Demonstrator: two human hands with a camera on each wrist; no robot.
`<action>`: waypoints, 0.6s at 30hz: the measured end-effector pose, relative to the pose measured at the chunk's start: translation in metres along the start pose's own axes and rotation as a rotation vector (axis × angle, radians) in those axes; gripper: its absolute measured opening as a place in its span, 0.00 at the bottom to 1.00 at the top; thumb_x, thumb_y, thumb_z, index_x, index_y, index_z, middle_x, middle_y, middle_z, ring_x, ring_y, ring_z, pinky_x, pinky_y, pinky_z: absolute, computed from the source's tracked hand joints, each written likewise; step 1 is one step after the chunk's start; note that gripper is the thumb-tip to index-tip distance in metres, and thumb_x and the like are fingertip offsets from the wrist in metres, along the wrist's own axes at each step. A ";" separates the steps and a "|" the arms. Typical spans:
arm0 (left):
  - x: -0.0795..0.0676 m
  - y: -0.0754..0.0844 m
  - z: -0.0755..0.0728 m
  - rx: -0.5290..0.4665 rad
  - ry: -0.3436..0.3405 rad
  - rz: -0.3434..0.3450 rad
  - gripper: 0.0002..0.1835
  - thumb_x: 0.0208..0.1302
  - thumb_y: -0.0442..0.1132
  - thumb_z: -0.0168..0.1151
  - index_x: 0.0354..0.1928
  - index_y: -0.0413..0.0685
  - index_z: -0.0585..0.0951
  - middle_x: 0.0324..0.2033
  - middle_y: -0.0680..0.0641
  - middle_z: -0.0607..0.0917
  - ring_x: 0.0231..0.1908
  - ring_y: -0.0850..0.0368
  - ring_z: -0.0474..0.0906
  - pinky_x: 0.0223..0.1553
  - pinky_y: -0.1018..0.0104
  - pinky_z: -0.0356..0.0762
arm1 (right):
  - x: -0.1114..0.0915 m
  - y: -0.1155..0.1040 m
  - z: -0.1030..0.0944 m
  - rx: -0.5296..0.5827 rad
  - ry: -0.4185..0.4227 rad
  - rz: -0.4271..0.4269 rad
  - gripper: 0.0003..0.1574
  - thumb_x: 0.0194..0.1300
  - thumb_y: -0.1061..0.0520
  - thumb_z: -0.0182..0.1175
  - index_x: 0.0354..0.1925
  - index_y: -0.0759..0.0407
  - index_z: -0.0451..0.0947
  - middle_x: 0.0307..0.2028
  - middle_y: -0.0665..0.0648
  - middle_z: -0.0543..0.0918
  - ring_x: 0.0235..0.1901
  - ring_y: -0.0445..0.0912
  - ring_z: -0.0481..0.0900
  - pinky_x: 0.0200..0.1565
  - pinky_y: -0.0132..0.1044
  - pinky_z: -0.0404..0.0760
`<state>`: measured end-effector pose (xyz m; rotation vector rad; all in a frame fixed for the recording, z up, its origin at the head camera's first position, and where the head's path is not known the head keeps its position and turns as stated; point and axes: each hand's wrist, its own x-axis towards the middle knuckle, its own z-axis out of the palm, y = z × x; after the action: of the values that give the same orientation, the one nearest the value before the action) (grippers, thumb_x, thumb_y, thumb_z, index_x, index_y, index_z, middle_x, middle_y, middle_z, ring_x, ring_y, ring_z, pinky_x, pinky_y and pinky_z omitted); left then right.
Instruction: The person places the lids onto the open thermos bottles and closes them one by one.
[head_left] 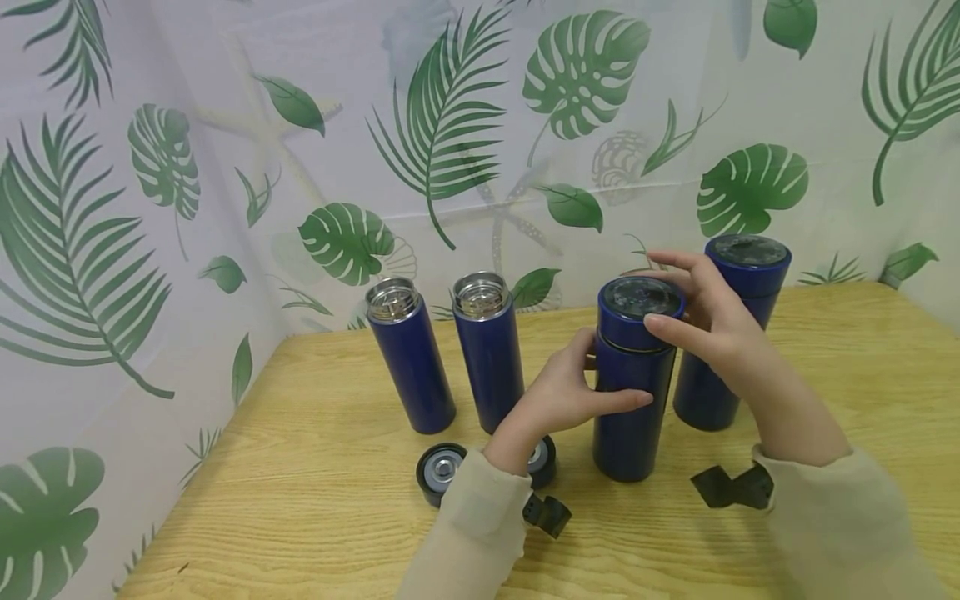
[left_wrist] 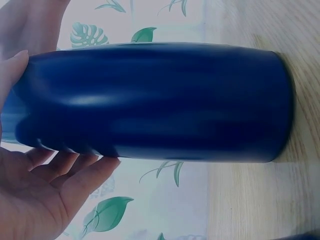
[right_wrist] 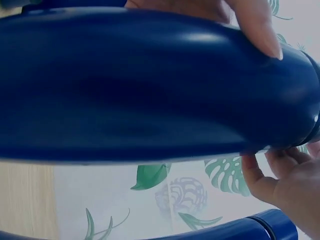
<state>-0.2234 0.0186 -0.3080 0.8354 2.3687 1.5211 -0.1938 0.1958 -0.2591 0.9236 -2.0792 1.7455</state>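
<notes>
A dark blue thermos bottle (head_left: pixel 628 429) with a glossy black-topped lid (head_left: pixel 637 321) stands upright on the table in front of me. My left hand (head_left: pixel 567 387) grips its body just below the lid, thumb across the front and fingers round the far side. At the top, my right hand (head_left: pixel 708 312) holds the lid, its thumb at the near rim and the fingers behind. The thermos body (left_wrist: pixel 175 105) fills much of the left wrist view. The right wrist view also has the thermos body (right_wrist: pixel 150 90) across it, with my right fingers (right_wrist: pixel 265 185) near the lid end.
Right behind stands another lidded blue thermos (head_left: pixel 708 392). Two lidless ones, a left thermos (head_left: pixel 412 371) and a right thermos (head_left: pixel 491 367), show steel mouths. Before them lie a removed lid (head_left: pixel 441 471) and a second lid (head_left: pixel 542 462), partly behind my left arm. A leaf-patterned backdrop (head_left: pixel 465 242) borders the table.
</notes>
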 end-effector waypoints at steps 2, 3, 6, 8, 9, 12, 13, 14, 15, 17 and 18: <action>0.000 0.001 0.000 0.003 0.002 0.000 0.37 0.47 0.50 0.68 0.59 0.58 0.63 0.47 0.60 0.72 0.49 0.60 0.69 0.44 0.64 0.71 | 0.000 -0.001 0.001 -0.124 0.031 0.056 0.36 0.58 0.70 0.52 0.62 0.59 0.52 0.52 0.59 0.67 0.45 0.40 0.70 0.44 0.28 0.70; 0.000 0.001 0.000 0.005 0.004 -0.001 0.36 0.47 0.50 0.68 0.59 0.57 0.63 0.47 0.60 0.72 0.50 0.59 0.69 0.44 0.64 0.71 | 0.001 -0.001 0.002 -0.186 0.044 0.085 0.38 0.57 0.69 0.54 0.63 0.59 0.51 0.52 0.60 0.66 0.45 0.40 0.69 0.44 0.29 0.70; -0.001 0.001 0.000 0.014 0.010 -0.008 0.37 0.46 0.51 0.68 0.59 0.58 0.63 0.47 0.60 0.72 0.50 0.58 0.69 0.44 0.64 0.71 | 0.002 -0.001 0.005 -0.321 0.073 0.137 0.42 0.55 0.64 0.60 0.63 0.59 0.51 0.53 0.64 0.65 0.45 0.39 0.66 0.43 0.34 0.66; -0.001 0.001 0.000 0.018 0.012 -0.010 0.37 0.46 0.51 0.68 0.59 0.58 0.63 0.47 0.60 0.72 0.50 0.58 0.69 0.44 0.64 0.71 | 0.003 0.000 0.007 -0.347 0.085 0.142 0.43 0.53 0.63 0.62 0.63 0.59 0.52 0.53 0.65 0.65 0.45 0.40 0.65 0.42 0.36 0.65; -0.001 0.001 0.000 0.019 0.013 -0.010 0.37 0.46 0.51 0.68 0.59 0.58 0.63 0.47 0.60 0.72 0.50 0.58 0.69 0.44 0.64 0.71 | 0.003 0.000 0.007 -0.357 0.085 0.135 0.43 0.53 0.63 0.62 0.63 0.59 0.53 0.52 0.65 0.65 0.45 0.40 0.65 0.41 0.34 0.65; -0.001 0.001 0.000 0.014 0.011 -0.009 0.37 0.46 0.50 0.68 0.58 0.57 0.63 0.47 0.60 0.72 0.50 0.58 0.69 0.44 0.64 0.71 | 0.002 0.001 0.005 -0.302 0.056 0.104 0.39 0.56 0.65 0.57 0.63 0.60 0.52 0.53 0.64 0.64 0.47 0.38 0.65 0.43 0.28 0.66; -0.001 0.001 0.000 0.012 0.011 -0.009 0.37 0.46 0.50 0.69 0.58 0.57 0.63 0.47 0.60 0.72 0.50 0.58 0.69 0.44 0.64 0.71 | 0.001 0.001 0.004 -0.252 0.040 0.093 0.37 0.58 0.65 0.55 0.63 0.59 0.52 0.53 0.63 0.64 0.47 0.38 0.66 0.43 0.26 0.66; -0.002 0.001 0.000 0.010 0.010 -0.009 0.37 0.46 0.50 0.69 0.58 0.57 0.63 0.47 0.60 0.72 0.50 0.59 0.69 0.44 0.63 0.70 | 0.001 0.001 0.002 -0.199 0.024 0.082 0.35 0.59 0.65 0.52 0.63 0.58 0.52 0.54 0.62 0.64 0.47 0.38 0.67 0.44 0.25 0.67; -0.001 0.001 0.000 0.008 0.009 -0.008 0.37 0.46 0.50 0.69 0.58 0.57 0.63 0.47 0.60 0.72 0.49 0.59 0.69 0.44 0.63 0.70 | 0.000 0.002 0.000 -0.158 0.010 0.076 0.34 0.61 0.66 0.49 0.63 0.58 0.51 0.54 0.62 0.63 0.47 0.39 0.68 0.45 0.24 0.67; -0.001 0.002 0.000 0.004 0.008 -0.009 0.37 0.46 0.50 0.69 0.58 0.57 0.63 0.47 0.59 0.72 0.49 0.59 0.69 0.44 0.63 0.70 | -0.001 0.002 -0.003 -0.065 -0.010 0.071 0.32 0.62 0.67 0.46 0.63 0.56 0.51 0.55 0.60 0.63 0.47 0.40 0.70 0.45 0.24 0.67; -0.001 0.002 0.001 0.003 0.008 -0.009 0.37 0.46 0.50 0.68 0.59 0.57 0.63 0.47 0.59 0.72 0.49 0.59 0.69 0.44 0.63 0.70 | -0.002 0.002 -0.004 -0.029 -0.014 0.064 0.32 0.62 0.67 0.45 0.63 0.55 0.51 0.54 0.59 0.63 0.47 0.41 0.71 0.45 0.25 0.68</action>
<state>-0.2217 0.0189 -0.3070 0.8200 2.3772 1.5205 -0.1943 0.2000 -0.2607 0.8725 -2.1595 1.7395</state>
